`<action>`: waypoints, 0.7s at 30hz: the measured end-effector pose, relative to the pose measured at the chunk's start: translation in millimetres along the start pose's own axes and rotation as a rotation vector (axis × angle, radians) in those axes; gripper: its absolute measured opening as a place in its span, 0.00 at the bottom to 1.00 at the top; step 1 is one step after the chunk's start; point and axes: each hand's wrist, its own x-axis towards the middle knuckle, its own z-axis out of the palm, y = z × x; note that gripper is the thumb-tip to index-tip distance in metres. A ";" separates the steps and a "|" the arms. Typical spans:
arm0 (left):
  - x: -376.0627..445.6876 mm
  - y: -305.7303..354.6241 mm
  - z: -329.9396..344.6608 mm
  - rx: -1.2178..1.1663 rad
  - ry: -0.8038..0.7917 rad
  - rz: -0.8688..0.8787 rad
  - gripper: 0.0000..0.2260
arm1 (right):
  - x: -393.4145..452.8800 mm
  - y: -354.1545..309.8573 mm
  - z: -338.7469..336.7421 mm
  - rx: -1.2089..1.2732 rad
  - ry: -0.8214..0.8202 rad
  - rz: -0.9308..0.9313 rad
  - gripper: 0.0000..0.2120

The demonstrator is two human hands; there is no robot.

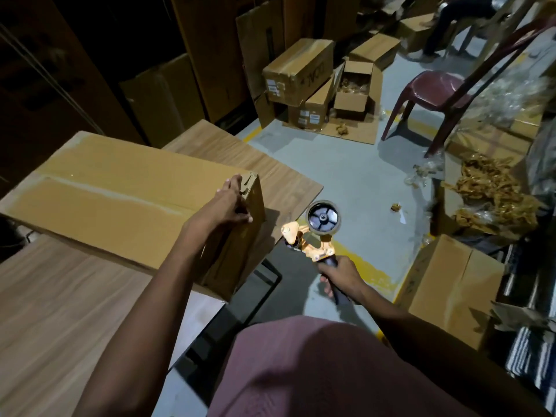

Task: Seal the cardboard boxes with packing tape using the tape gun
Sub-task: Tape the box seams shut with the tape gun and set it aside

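A long closed cardboard box [120,191] lies on a wooden table [75,311], with a strip of clear tape along its top seam. My left hand [230,204] rests on the box's right end, fingers over the top edge and thumb on the end face. To the right of the box, held off the table over the floor, is an orange tape gun [313,233] with its roll on top. My right hand [338,276] grips its dark handle.
A second wooden tabletop [285,179] lies behind the box. An open carton [451,284] stands on the floor at right. Stacked cartons [298,73] and a maroon plastic chair [427,91] stand farther back. Crumpled brown paper [493,191] fills a box at right. A person sits far back.
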 end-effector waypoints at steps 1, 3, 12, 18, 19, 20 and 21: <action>-3.0 1.7 1.1 -0.033 0.013 -0.005 0.49 | 2.2 -4.4 1.2 0.041 -0.004 0.014 0.11; -7.0 3.0 2.5 -0.058 0.035 -0.012 0.47 | 7.5 -16.3 3.2 0.113 -0.035 0.044 0.10; -23.6 1.9 33.3 0.439 0.128 0.050 0.26 | 44.2 -87.4 40.4 0.340 -0.026 0.146 0.07; -19.5 -1.9 42.1 0.460 0.349 0.024 0.53 | 89.9 -136.2 60.4 0.446 -0.045 0.235 0.05; -20.3 -3.4 43.1 0.441 0.402 0.009 0.55 | 95.5 -140.6 61.3 0.429 -0.051 0.248 0.07; -20.8 -4.1 42.6 0.411 0.435 -0.019 0.57 | 103.0 -142.2 62.5 0.418 -0.051 0.251 0.09; -21.2 -4.8 42.5 0.382 0.449 -0.048 0.58 | 108.2 -144.6 63.9 0.378 -0.057 0.259 0.10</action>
